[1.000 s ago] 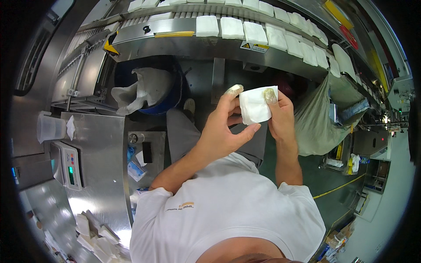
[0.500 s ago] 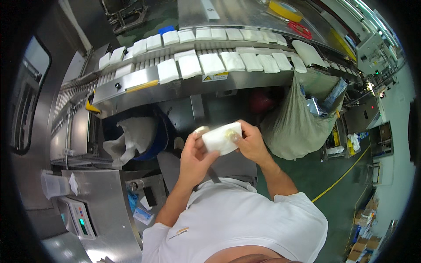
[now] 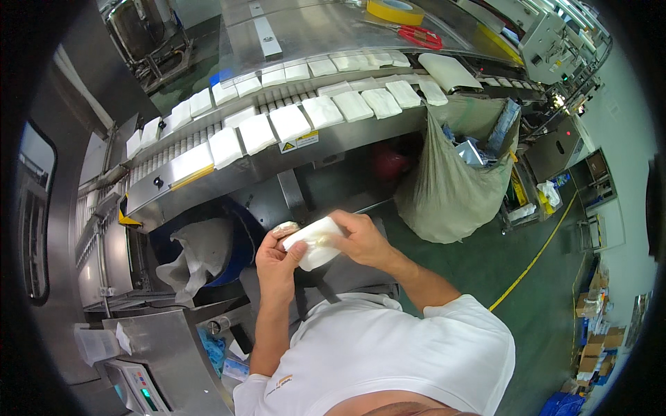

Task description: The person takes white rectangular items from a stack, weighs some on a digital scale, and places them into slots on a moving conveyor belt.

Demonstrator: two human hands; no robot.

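Note:
In front of my waist I hold a folded white pad (image 3: pixel 320 255) that looks like soft cloth or tissue. My left hand (image 3: pixel 276 260) grips its left side, thumb on top. Pale coverings seem to sit on some fingertips. My right hand (image 3: pixel 364 239) closes on the pad's right end, its thumb and fingers partly blurred. Beyond my hands, two rows of similar white pads (image 3: pixel 289 123) lie along a roller conveyor (image 3: pixel 177 149). The nearer row rests along the metal front edge.
A blue bin (image 3: pixel 246 239) with pale cloth stands under the conveyor at left. At right hangs a large beige sack (image 3: pixel 447 194) holding silvery packets. Red scissors (image 3: pixel 420 37) and yellow tape (image 3: pixel 395 12) lie on the metal table. A scale (image 3: pixel 139 388) is at lower left.
My view has turned, so the conveyor slants more. Both hands have shifted left and slightly lower in the picture, still on the pad, which is tilted differently.

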